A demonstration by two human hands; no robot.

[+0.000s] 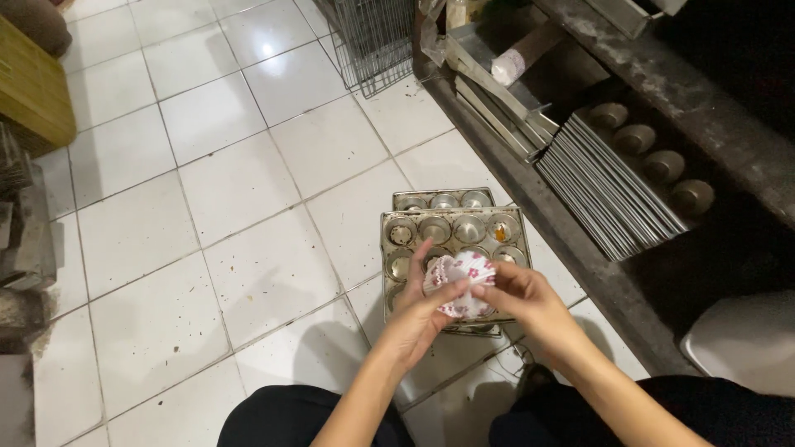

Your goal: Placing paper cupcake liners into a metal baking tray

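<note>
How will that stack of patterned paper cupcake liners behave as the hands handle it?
The paper liners are probably very light and floppy: both the left hand and the right hand steady them. Their thin fluted edges likely crush easily, and nested ones may cling together.

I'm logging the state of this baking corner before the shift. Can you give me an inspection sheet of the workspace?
Surface: white tiled floor, speckled with dark crumbs and marks.
Job's things: stack of white paper cupcake liners with a pink print, held over a worn metal muffin tray; a second tray lies partly under it.
Clutter: stacked flat trays and a row of small round moulds on the dark shelf.
Hands: left hand and right hand both grip the liners.
Cables: nothing seen.
Surroundings: wire rack at top, woven mat at left.
</note>
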